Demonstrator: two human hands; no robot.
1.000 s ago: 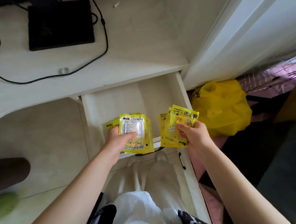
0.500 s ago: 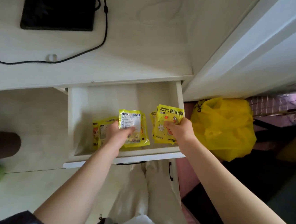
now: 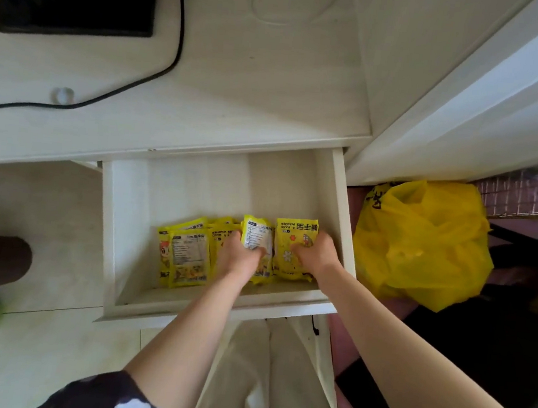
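Left hand (image 3: 239,257) and right hand (image 3: 316,257) dropped into white wooden drawer (image 3: 196,190), fingers gripping yellow hand-warmer packets (image 3: 294,236); placing step, next: release flat.

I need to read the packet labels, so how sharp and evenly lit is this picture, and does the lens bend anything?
Head view: soft daylight, no harsh glare; the left hand and right hand are slightly motion-blurred; large print on the right packet reads, fine print on the left packet does not; the wide lens splays the drawer walls.
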